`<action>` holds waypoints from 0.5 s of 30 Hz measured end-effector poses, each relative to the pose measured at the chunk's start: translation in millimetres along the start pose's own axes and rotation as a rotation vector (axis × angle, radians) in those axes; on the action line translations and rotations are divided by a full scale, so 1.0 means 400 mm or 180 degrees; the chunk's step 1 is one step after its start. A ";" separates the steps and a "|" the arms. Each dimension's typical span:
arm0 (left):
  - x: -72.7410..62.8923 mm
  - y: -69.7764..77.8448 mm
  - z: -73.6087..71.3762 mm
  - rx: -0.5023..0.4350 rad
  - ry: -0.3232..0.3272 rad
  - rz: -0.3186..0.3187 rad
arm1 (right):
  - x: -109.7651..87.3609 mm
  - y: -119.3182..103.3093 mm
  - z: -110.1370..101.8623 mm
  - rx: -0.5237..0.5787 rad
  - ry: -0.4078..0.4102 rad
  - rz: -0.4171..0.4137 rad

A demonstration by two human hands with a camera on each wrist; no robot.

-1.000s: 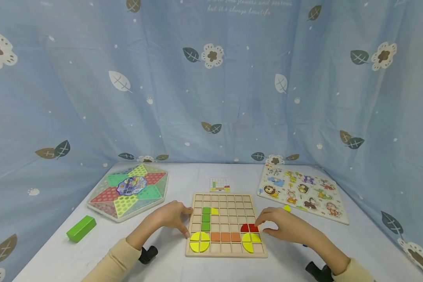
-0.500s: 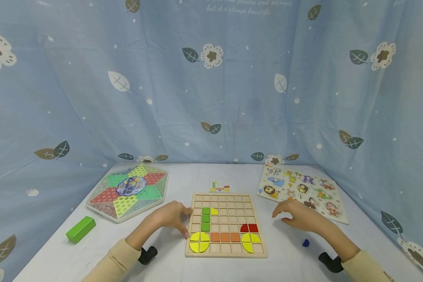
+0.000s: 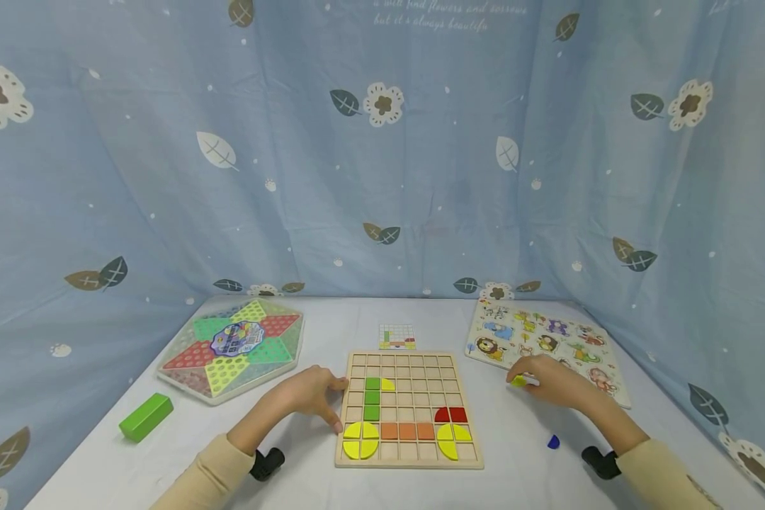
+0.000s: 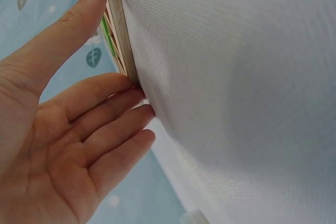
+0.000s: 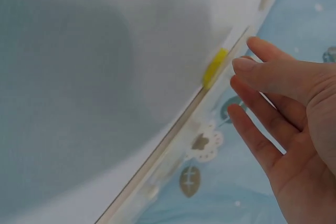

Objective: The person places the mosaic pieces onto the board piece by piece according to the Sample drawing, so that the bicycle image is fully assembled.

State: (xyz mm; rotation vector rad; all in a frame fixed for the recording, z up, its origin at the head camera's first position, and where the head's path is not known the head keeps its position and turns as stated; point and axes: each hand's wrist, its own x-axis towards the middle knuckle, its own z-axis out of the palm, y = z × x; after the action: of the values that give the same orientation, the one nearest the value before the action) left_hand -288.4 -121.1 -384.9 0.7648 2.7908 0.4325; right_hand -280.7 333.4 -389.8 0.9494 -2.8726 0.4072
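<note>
My left hand [image 3: 315, 399] rests at the left edge of a wooden grid board [image 3: 414, 464], thumb and fingers spread along its side. In the left wrist view, its fingertips touch the board's edge [image 4: 122, 30]. Green squares [image 3: 372, 398], orange squares [image 3: 407, 431], red pieces [image 3: 457, 415] and yellow quarter-circles [image 3: 360, 440] sit in the grid. To the right of the board, my right hand [image 3: 556, 382] reaches over a loose yellow piece [image 3: 518, 380]. The right wrist view shows its fingers loosely bent, a little apart from the yellow piece [image 5: 214, 69].
A small pattern card [image 3: 397, 336] lies behind the grid board. An animal puzzle board [image 3: 484, 322] is at the back right, a hexagonal star-patterned game board [image 3: 236, 347] at the left. A green box [image 3: 146, 417] and a small blue piece [image 3: 553, 442] lie on the white table.
My right hand has moved away from the red pieces, rightward to the loose yellow piece, uncovering the blue piece. The left hand stays at the board's edge.
</note>
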 end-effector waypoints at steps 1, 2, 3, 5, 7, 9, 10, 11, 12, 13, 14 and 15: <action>0.001 -0.001 0.001 0.0003 0.0002 0.0001 | 0.000 0.005 0.001 -0.0005 0.0024 0.0009; 0.001 -0.001 0.000 -0.0011 0.0005 0.0006 | -0.001 0.009 0.002 -0.0005 0.0043 0.0016; 0.002 -0.001 0.000 -0.0010 0.0009 0.0006 | -0.001 0.013 0.004 -0.0003 0.0059 0.0020; 0.002 -0.001 -0.001 -0.0009 0.0010 0.0003 | 0.000 0.019 0.007 0.0006 0.0077 0.0018; 0.002 -0.002 -0.001 -0.0002 0.0014 0.0011 | 0.001 0.024 0.010 0.0019 0.0072 0.0006; 0.002 -0.002 0.000 -0.0017 0.0016 0.0003 | 0.001 0.028 0.014 0.0038 0.0067 -0.0004; 0.002 -0.002 0.000 -0.0022 0.0017 0.0003 | 0.002 0.029 0.015 0.0046 0.0061 -0.0009; 0.002 -0.003 0.002 -0.0028 0.0017 0.0005 | 0.002 0.031 0.016 0.0057 0.0054 -0.0013; 0.002 -0.003 0.002 -0.0028 0.0020 0.0006 | 0.003 0.032 0.018 0.0074 0.0046 -0.0017; 0.002 -0.003 0.002 -0.0025 0.0020 0.0007 | 0.003 0.034 0.018 0.0084 0.0042 -0.0015; 0.002 -0.003 0.003 -0.0031 0.0020 0.0001 | 0.003 0.035 0.019 0.0098 0.0033 -0.0010; 0.001 -0.003 0.003 -0.0029 0.0020 -0.0002 | 0.003 0.036 0.019 0.0108 0.0024 -0.0004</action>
State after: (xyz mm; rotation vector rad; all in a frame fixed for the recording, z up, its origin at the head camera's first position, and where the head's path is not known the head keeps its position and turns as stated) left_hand -288.9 -121.5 -386.5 0.7620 2.7929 0.4478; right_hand -290.3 341.8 -400.2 0.9527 -2.8670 0.4599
